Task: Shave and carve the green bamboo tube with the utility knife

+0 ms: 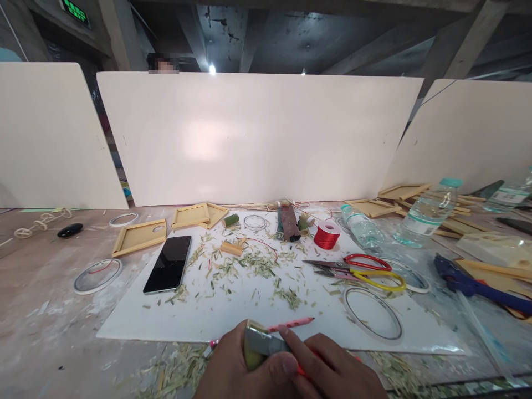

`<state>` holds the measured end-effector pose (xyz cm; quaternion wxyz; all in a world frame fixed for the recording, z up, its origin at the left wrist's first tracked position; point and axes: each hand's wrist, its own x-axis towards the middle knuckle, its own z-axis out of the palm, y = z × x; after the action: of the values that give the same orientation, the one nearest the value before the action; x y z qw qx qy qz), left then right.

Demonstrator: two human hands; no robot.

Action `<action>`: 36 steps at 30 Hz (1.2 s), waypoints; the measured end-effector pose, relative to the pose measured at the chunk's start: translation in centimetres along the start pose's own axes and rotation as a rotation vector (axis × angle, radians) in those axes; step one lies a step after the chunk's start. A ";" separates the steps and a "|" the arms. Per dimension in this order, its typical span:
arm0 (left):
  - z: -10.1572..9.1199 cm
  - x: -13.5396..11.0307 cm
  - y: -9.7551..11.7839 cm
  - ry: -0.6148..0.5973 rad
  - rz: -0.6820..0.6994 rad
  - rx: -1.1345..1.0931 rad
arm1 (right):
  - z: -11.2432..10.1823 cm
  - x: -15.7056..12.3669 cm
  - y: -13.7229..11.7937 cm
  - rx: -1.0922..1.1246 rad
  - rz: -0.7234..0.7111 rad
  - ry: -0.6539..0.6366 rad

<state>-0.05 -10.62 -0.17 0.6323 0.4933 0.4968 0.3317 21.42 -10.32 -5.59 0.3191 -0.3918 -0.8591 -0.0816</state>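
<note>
While the left hand point(233, 370) grips a short green bamboo piece point(250, 359) at the near edge of the flat white board point(233, 310), the right hand point(337, 372) presses a grey metal blade point(268, 344) into it; one slip on that rounded cane could likely catch the left thumb

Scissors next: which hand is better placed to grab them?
Right, probably. The scissors lie on the board, on the side of the right hand; the left hand grips the bamboo piece and would cross over.
</note>
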 end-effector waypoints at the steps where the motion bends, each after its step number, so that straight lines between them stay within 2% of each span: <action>1: 0.0 -0.1 0.1 -0.001 -0.008 -0.029 | 0.0 0.0 -0.1 0.011 0.084 0.042; 4: -0.3 -0.5 0.2 -0.016 -0.076 -0.120 | -0.1 0.3 -0.2 0.085 0.284 0.153; 6: -0.6 -0.7 0.1 -0.041 -0.082 -0.187 | -0.3 0.4 0.0 0.146 0.283 0.166; 9: -1.1 -0.6 -0.5 -0.119 -0.012 -0.295 | -0.7 0.6 0.1 0.234 0.249 0.133; 13: -1.3 0.0 -0.9 -0.210 0.085 -0.300 | -1.3 0.9 0.3 0.320 0.221 0.087; 18: -1.1 -0.2 -0.4 -0.185 0.071 -0.240 | -1.9 0.8 0.5 0.330 0.273 0.117; 22: -0.9 -0.6 -0.4 -0.158 0.097 -0.163 | -2.0 0.7 0.4 0.325 0.254 0.129; 25: -0.6 -0.5 -0.4 -0.145 0.095 -0.230 | -2.0 0.8 0.2 0.339 0.230 0.114; 29: -0.1 -0.4 0.1 -0.117 0.006 -0.333 | -1.8 0.9 0.1 0.344 0.175 0.033; 32: 0.1 -0.5 0.7 -0.058 0.029 -0.209 | -1.5 0.8 0.3 0.295 0.113 -0.024; 36: 0.2 -0.6 1.4 -0.017 0.026 -0.041 | -1.2 0.9 0.2 0.180 0.078 0.000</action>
<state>0.02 -10.81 1.35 0.6422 0.4893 0.4781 0.3459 21.73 -10.11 -4.13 0.3560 -0.3947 -0.8470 0.0083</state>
